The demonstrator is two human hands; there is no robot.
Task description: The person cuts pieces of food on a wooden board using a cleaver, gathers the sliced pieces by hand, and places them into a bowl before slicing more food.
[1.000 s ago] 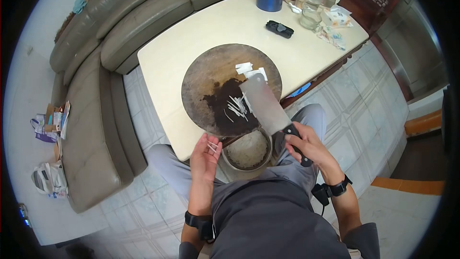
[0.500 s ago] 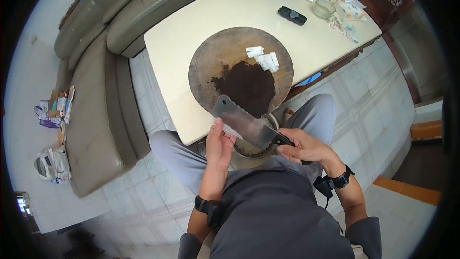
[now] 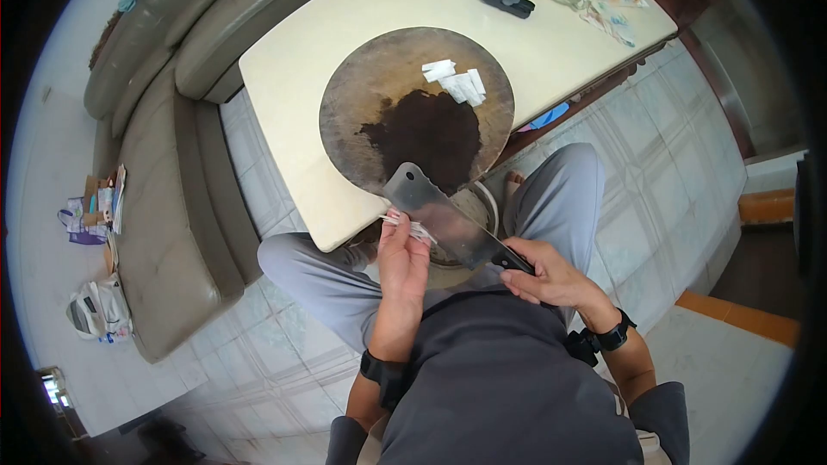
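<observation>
In the head view, the right hand, right of lower centre, closes around the handle of the cleaver, whose long axis slants up and left over the pot. The left hand, at lower centre, curls its fingers around thin white strips beside the blade's left side, nearly parallel to it. The left hand is nearer the strips, which lie at its fingertips.
</observation>
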